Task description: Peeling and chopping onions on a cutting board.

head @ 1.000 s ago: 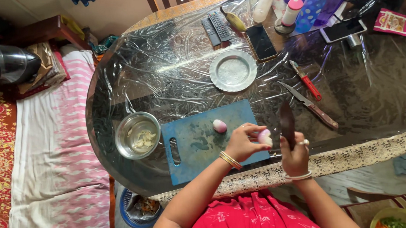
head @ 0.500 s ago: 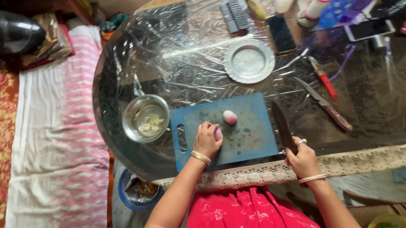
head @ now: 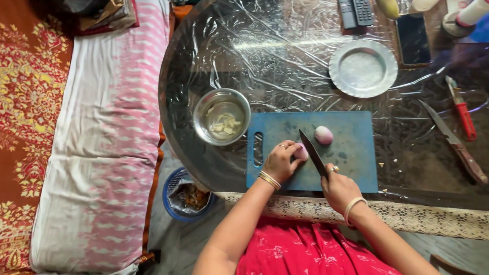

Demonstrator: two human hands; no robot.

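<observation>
My left hand [head: 281, 160] presses a small pink peeled onion [head: 301, 152] down on the blue cutting board [head: 355, 160]. My right hand [head: 336, 187] grips a dark-bladed knife [head: 313, 153], whose blade slants up to the left and rests right beside that onion. A second pink onion [head: 323, 135] lies loose on the board just beyond the knife tip. Left of the board stands a steel bowl [head: 221, 117] with pale cut pieces in it.
An empty steel plate [head: 363, 68] sits beyond the board. A brown-handled knife [head: 452, 141] and a red-handled peeler [head: 461, 108] lie at the right. Two remotes [head: 356, 8] and a phone [head: 413, 32] are at the far edge. A blue waste basket [head: 185, 194] stands under the table's near-left edge.
My left hand has set the onion down on the board and holds it there. My right hand has swung the knife left, from beside the board to the onion.
</observation>
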